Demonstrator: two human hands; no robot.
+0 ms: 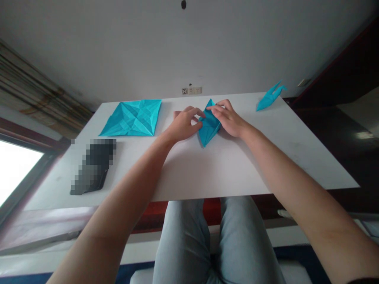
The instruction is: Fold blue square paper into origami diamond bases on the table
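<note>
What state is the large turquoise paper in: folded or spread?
Spread: the turquoise paper lies flat on the table, creases showing.

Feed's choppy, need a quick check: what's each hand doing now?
Left hand: closed, fingers gripping the folded teal origami paper.
Right hand: closed, fingertips holding the same paper from the other side.
</note>
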